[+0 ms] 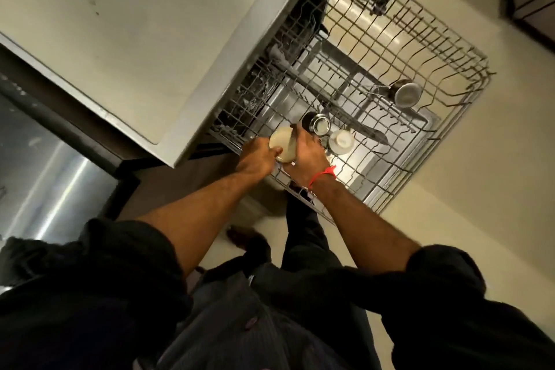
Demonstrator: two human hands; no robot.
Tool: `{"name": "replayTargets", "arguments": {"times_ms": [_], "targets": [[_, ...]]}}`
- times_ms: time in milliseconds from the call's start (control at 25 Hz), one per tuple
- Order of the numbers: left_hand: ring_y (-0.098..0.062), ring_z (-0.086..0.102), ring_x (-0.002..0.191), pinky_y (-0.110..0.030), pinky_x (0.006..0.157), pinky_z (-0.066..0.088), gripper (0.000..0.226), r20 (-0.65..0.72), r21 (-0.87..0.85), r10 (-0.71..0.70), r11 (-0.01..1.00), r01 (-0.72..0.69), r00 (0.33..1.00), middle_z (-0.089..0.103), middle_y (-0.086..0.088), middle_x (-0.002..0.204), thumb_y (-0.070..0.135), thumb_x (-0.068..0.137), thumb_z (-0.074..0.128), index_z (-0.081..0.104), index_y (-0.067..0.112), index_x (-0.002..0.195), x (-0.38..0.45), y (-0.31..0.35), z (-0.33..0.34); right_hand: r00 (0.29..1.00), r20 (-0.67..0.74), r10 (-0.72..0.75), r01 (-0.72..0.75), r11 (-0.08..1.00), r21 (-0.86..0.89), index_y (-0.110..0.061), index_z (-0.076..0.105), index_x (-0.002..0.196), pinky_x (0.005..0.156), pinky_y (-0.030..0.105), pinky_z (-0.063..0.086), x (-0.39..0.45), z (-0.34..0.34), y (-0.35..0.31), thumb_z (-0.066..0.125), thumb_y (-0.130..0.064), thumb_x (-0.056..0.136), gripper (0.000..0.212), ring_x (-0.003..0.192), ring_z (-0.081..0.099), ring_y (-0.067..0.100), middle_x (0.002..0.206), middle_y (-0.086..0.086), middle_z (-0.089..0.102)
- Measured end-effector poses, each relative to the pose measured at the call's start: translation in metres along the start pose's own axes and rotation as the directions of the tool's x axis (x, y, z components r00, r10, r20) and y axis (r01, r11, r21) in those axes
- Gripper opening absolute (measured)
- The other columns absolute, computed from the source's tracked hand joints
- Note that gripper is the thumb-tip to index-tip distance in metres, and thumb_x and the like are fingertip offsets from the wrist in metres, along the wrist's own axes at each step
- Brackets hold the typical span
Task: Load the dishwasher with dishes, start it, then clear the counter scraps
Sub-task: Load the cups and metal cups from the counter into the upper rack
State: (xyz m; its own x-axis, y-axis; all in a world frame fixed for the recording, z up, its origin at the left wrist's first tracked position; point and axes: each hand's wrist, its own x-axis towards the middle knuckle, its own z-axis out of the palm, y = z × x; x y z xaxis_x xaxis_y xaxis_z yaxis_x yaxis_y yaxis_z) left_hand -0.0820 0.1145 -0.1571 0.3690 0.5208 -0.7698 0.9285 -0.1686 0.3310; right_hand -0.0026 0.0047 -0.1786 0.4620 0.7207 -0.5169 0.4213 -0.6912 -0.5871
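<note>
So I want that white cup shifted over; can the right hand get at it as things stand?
Probably not at once: the right hand is gripping the cream bowl. The white cup stands just beside it in the upper rack, uncovered.

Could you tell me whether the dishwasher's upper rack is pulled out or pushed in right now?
Pulled out: the upper rack extends well past the counter edge, with the lower tub visible beneath it.

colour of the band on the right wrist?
Red: a thin red string band tied round the right wrist, seen in the head view, the only one.
</note>
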Motion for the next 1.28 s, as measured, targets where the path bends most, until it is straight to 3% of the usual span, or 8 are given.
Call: {"name": "replayTargets", "arguments": {"times_ms": [160, 360, 560, 640, 840, 1040, 1200, 1280], "targets": [[-0.027, 0.063, 0.099, -0.035, 0.074, 0.045, 0.034, 0.015, 0.171, -0.041, 0.985, 0.038, 0.999, 0.068, -0.012, 0.116, 0.033, 0.1, 0.059, 0.065, 0.009, 0.123, 0.024, -0.004, 0.015, 0.992, 0.124, 0.029, -0.014, 0.993, -0.119, -0.011, 0.013, 0.153, 0.115, 0.049, 0.024, 0.019, 0.015, 0.02, 0.072, -0.04, 0.079, 0.099, 0.137, 0.039, 0.036, 0.155, 0.015, 0.033], [-0.034, 0.063, 0.107, -0.042, 0.086, 0.054, 0.038, 0.087, 0.397, -0.104, 0.916, 0.061, 0.991, 0.064, -0.015, 0.122, 0.017, 0.098, 0.06, 0.051, 0.01, 0.134, 0.032, 0.004, 0.013, 0.996, 0.084, 0.013, 0.003, 0.98, -0.197, -0.014, 0.02, 0.152, 0.112, 0.049, 0.033, 0.024, 0.034, 0.025, 0.076, -0.027, 0.076, 0.095, 0.132, 0.044, 0.039, 0.152, 0.015, 0.035], [-0.032, 0.074, 0.077, -0.046, 0.062, 0.064, 0.04, 0.151, 0.19, -0.064, 0.981, 0.035, 0.986, 0.064, -0.018, 0.114, 0.0, 0.096, 0.057, 0.049, 0.009, 0.134, 0.025, -0.002, 0.003, 0.995, 0.101, 0.002, 0.019, 0.978, -0.208, -0.014, 0.018, 0.155, 0.111, 0.052, 0.031, 0.021, 0.036, 0.026, 0.076, -0.024, 0.08, 0.096, 0.135, 0.042, 0.038, 0.154, 0.014, 0.032], [-0.032, 0.072, 0.081, -0.045, 0.059, 0.063, 0.043, 0.101, 0.152, 0.01, 0.988, -0.025, 0.995, 0.061, -0.015, 0.117, -0.001, 0.092, 0.061, 0.051, 0.013, 0.132, 0.017, -0.013, -0.009, 0.994, 0.112, -0.014, 0.038, 0.976, -0.216, -0.016, 0.017, 0.156, 0.111, 0.052, 0.029, 0.02, 0.031, 0.025, 0.074, -0.025, 0.083, 0.093, 0.136, 0.04, 0.037, 0.155, 0.014, 0.031], [-0.028, 0.061, 0.119, -0.047, 0.1, 0.052, 0.044, -0.095, 0.081, 0.304, 0.952, -0.297, 0.948, 0.063, -0.005, 0.133, 0.023, 0.1, 0.051, 0.044, 0.035, 0.141, -0.036, -0.044, -0.032, 0.997, -0.068, 0.023, -0.036, 0.981, -0.192, -0.02, 0.026, 0.152, 0.11, 0.06, 0.031, 0.004, 0.015, 0.016, 0.067, -0.025, 0.086, 0.078, 0.134, 0.043, 0.035, 0.147, 0.015, 0.044], [-0.015, 0.059, 0.122, -0.047, 0.097, 0.054, 0.037, -0.396, 0.025, 0.393, 0.908, -0.418, 0.83, 0.06, 0.009, 0.135, 0.04, 0.099, 0.044, 0.05, 0.038, 0.135, -0.114, -0.094, -0.059, 0.886, -0.297, -0.355, 0.387, 0.92, 0.054, -0.013, 0.066, 0.108, 0.082, 0.046, 0.055, -0.037, 0.001, -0.053, 0.055, -0.009, 0.088, 0.023, 0.095, 0.065, 0.024, 0.105, 0.007, 0.067], [-0.012, 0.063, 0.114, -0.042, 0.091, 0.056, 0.034, -0.607, -0.044, 0.348, 0.883, -0.468, 0.714, 0.063, 0.01, 0.129, 0.034, 0.099, 0.05, 0.058, 0.031, 0.132, -0.163, -0.156, -0.092, 0.75, -0.329, -0.575, 0.622, 0.781, 0.053, -0.011, 0.066, 0.091, 0.081, 0.024, 0.049, -0.079, 0.015, -0.142, 0.052, -0.007, 0.084, 0.016, 0.085, 0.061, 0.016, 0.092, 0.002, 0.063], [-0.013, 0.064, 0.113, -0.04, 0.09, 0.056, 0.033, -0.699, -0.039, 0.323, 0.873, -0.485, 0.638, 0.065, 0.008, 0.128, 0.024, 0.099, 0.056, 0.062, 0.027, 0.13, -0.189, -0.2, -0.112, 0.655, -0.309, -0.69, 0.737, 0.674, 0.058, -0.008, 0.065, 0.088, 0.081, 0.022, 0.047, -0.094, 0.035, -0.194, 0.052, 0.0, 0.082, 0.016, 0.083, 0.06, 0.018, 0.088, 0.004, 0.062]]}}
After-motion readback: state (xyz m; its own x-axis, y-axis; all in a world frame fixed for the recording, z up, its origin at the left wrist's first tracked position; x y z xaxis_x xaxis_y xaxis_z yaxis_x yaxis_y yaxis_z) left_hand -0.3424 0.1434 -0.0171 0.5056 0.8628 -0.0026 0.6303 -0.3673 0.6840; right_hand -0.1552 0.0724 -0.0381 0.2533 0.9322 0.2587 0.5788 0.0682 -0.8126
